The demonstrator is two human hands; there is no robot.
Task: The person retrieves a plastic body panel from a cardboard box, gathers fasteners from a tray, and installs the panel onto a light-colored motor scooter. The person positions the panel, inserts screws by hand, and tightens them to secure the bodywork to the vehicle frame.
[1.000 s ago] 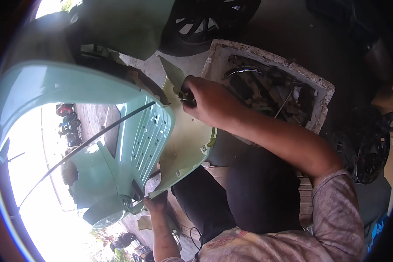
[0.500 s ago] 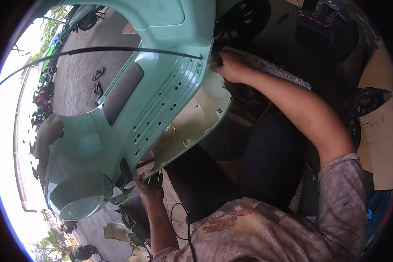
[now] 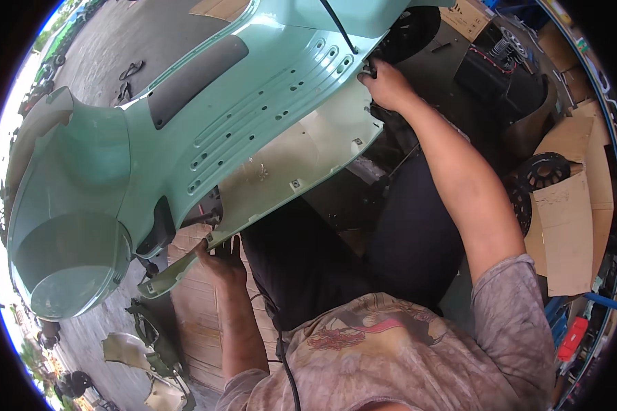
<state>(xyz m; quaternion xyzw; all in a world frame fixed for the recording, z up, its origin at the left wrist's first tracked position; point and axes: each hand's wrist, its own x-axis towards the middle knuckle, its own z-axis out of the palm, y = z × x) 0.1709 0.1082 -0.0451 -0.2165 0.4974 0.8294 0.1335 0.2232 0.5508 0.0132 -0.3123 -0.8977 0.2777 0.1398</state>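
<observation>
A mint-green scooter body with a slotted footboard lies slanted across the upper left. Along its near side is a long side panel, pale on its inner face and green along the edge. My left hand grips this panel's lower edge near its left end, fingers bent behind it. At the far right end, my right hand is closed around the panel's corner beside the footboard; its fingertips are partly hidden. A thin black cable reaches the footboard's corner near that hand.
Cardboard lies beneath my left forearm, near broken green body parts. An opened carton with black discs stands at right. Behind it are a dark box with a coil spring and a red object. Sandals lie on the floor.
The view has swung to the right, so the scooter body appears farther left. The side panel's left end now shows beyond my left hand. Both hands keep their hold on the panel.
</observation>
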